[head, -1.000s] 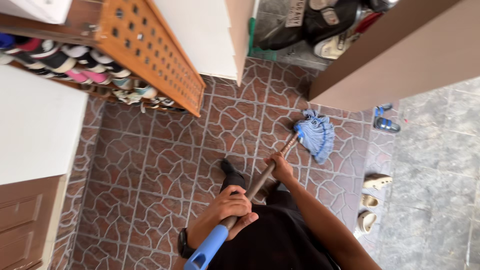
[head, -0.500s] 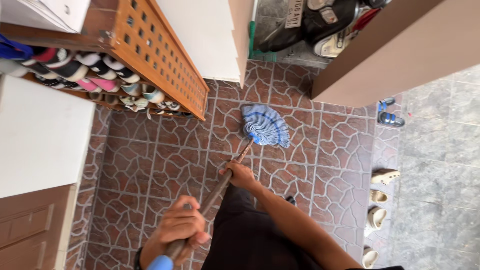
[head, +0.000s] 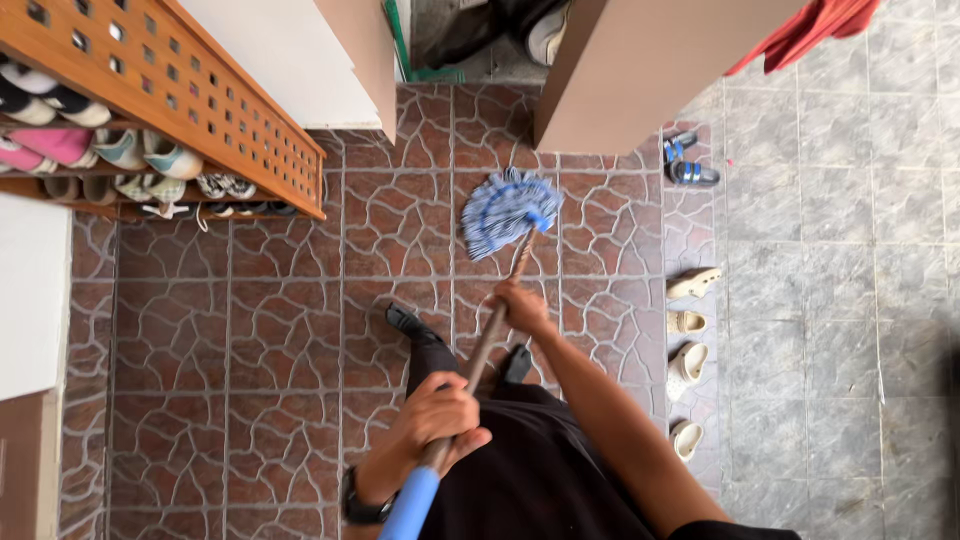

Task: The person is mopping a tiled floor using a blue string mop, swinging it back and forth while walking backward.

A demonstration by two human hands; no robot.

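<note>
Both hands on the mop. My left hand [head: 440, 415] is wrapped shut round the upper shaft, just above where the blue grip [head: 408, 505] starts; black watch [head: 360, 505] on that wrist. My right hand [head: 520, 305] is further down the brown mop handle [head: 488, 340], fingers curled tight round it, arm stretched fwd.

Mop head [head: 503, 208], blue & white strings, lies flat on the brown stone-pattern floor tiles [head: 270, 330], straight ahead of me & a bit right of centre. It's just past the right hand, well apart from the left. Long axis of the handle runs from near-left (blue grip by my waist) up to far-right at the head, steep diagonal. So right hand is the nearer one to the head; left sits at the far end of the handle.

My feet in black shoes [head: 405, 322] either side of the handle, black trousers below.

Around: wooden shoe rack [head: 210, 120] w/ lattice panel top-left, full of sneakers, well apart from the mop. Tan wall corner [head: 620, 70] just beyond the head. Row of pale sandals [head: 688, 330] along the edge of the grey tiles on the right, blue-striped slides [head: 685, 160] further up. Red cloth [head: 800, 35] top-right.
</note>
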